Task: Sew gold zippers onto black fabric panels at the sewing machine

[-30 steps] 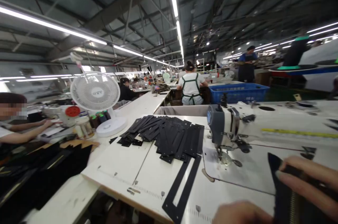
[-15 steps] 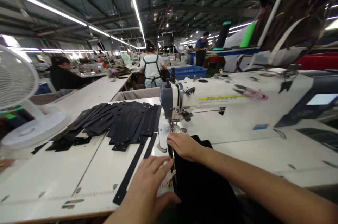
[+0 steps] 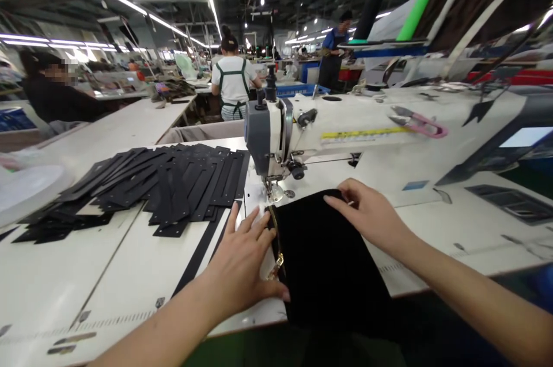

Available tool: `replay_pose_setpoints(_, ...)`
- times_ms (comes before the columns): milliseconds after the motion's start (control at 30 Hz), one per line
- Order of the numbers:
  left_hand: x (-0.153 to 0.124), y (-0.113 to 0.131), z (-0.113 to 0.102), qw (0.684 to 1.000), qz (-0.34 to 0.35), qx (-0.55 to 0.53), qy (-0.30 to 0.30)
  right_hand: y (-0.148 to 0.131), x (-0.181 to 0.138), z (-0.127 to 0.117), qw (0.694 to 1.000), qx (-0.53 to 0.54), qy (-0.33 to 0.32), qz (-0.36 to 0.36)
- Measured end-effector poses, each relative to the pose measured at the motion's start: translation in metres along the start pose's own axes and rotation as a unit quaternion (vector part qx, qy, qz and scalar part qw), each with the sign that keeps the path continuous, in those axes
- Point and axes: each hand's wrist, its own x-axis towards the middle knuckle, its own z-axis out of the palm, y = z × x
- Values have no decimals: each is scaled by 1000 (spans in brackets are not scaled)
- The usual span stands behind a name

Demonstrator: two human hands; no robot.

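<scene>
A black fabric piece point(image 3: 328, 257) with a gold zipper point(image 3: 275, 246) along its left edge lies on the white sewing table point(image 3: 129, 275), its top end just below the needle of the sewing machine point(image 3: 270, 136). My left hand point(image 3: 242, 263) lies flat with fingers spread, touching the zipper edge. My right hand point(image 3: 367, 211) rests open on the fabric's upper right corner. A long black frame-shaped piece point(image 3: 203, 252) lies under my left hand's side.
A heap of black strips point(image 3: 164, 185) covers the table to the left. Pink-handled snips point(image 3: 415, 119) and a yellow tape point(image 3: 358, 135) lie on the machine arm. A white fan base point(image 3: 26, 188) stands far left. Other workers sit at benches behind; one stands in a green apron point(image 3: 233, 84).
My view swung right and down. The black fabric came onto the table beneath the needle. My right hand slid from the zipper end to the fabric's right corner; my left hand flattened by the zipper.
</scene>
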Motion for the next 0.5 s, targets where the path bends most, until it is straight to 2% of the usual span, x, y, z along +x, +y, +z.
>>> replay_pose_setpoints(67, 6, 0, -1, 1000, -6, 20, -14, 0, 12, 8, 1000, 10, 13, 7)
replay_pose_setpoints(200, 14, -1, -7, 999, -12, 37, -36, 11, 28, 17, 998, 11, -24, 49)
replay_pose_setpoints(267, 16, -3, -8, 998, -12, 34, -43, 11, 27, 10, 996, 24, -41, 80)
replay_pose_setpoints(333, 16, -5, -9, 998, -13, 31, -53, 3, 18, -2, 984, 75, -101, 124)
replay_pose_setpoints(367, 16, -6, -10, 998, -13, 30, -61, -2, 12, -9, 968, 125, -153, 158)
replay_pose_setpoints(433, 16, -8, -11, 996, -14, 32, -76, -14, -3, -21, 907, 249, -263, 215)
replay_pose_setpoints(500, 16, -7, -12, 996, -11, 41, -83, -20, -17, -26, 848, 342, -341, 219)
